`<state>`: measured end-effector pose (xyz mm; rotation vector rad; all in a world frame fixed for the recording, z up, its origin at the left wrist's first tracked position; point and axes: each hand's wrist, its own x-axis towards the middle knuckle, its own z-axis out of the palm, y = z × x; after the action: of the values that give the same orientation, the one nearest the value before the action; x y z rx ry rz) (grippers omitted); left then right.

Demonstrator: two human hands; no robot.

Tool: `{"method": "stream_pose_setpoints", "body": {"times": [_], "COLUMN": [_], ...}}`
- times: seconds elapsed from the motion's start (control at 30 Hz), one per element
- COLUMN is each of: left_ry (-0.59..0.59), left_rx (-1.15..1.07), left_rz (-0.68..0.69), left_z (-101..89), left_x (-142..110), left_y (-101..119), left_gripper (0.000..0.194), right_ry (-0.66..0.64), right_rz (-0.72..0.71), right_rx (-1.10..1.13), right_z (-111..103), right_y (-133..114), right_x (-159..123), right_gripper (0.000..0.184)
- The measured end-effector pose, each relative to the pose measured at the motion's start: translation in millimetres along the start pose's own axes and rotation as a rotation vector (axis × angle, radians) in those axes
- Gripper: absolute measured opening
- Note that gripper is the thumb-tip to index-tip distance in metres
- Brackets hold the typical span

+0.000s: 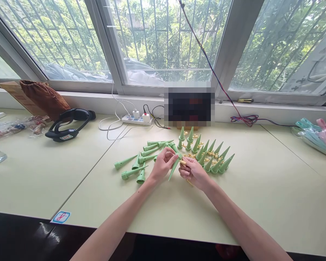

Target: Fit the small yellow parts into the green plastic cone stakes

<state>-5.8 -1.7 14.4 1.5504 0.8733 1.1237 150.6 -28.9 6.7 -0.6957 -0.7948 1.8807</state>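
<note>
- Near, centre: the right hand grips 1 yellow piece in its fingers, against the wide end of the held green cone; I cannot tell if they are joined.
- Just left, the left hand has its fingers closed on that 1 cone, tip towards the near edge.
- Left on the surface: roughly 10 lying cones, apparently unfinished.
- Right: about 12 upright cones, apparently finished; yellow pieces among them, too crowded to count.
- Far: 1 power strip.
</note>
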Motion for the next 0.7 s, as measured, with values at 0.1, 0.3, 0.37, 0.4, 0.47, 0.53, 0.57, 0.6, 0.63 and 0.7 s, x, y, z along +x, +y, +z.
{"method": "stream_pose_setpoints", "body": {"times": [0.1,0.3,0.37,0.4,0.47,0.53,0.57,0.6,0.63,0.7], "left_ry": [-0.002,0.015,0.03,0.038,0.054,0.069,0.073,0.077,0.08,0.084], "left_rx": [-0.002,0.032,0.066,0.087,0.141,0.192,0.211,0.224,0.231,0.237], "left_rz": [0.022,0.097,0.123,0.138,0.169,0.193,0.199,0.202,0.202,0.194], "left_z": [-0.1,0.2,-0.3,-0.7,-1.9,-2.9,-3.1,-3.2,-3.0,-1.9], "left_x": [0,-1,-1,-1,-1,-1,-1,0,0,1], "left_y": [-3,-7,-8,-9,-10,-10,-10,-10,-9,-7], "left_gripper": [0.025,0.024,0.024,0.024,0.024,0.024,0.023,0.023,0.023,0.025], "right_ry": [-0.008,-0.049,-0.064,-0.071,-0.079,-0.084,-0.086,-0.086,-0.086,-0.077], "right_rz": [0.014,0.03,0.042,0.05,0.064,0.071,0.069,0.063,0.052,0.014], "right_rx": [0.022,0.069,0.086,0.093,0.104,0.106,0.101,0.09,0.071,0.009], "right_z": [0,-5,-8,-9,-10,-10,-10,-9,-8,-6], "right_y": [0,1,2,2,2,1,0,-1,-2,-3], "right_x": [0,1,2,2,2,1,1,0,0,-1], "right_gripper": [0.045,0.039,0.038,0.037,0.036,0.035,0.035,0.036,0.037,0.039]}}
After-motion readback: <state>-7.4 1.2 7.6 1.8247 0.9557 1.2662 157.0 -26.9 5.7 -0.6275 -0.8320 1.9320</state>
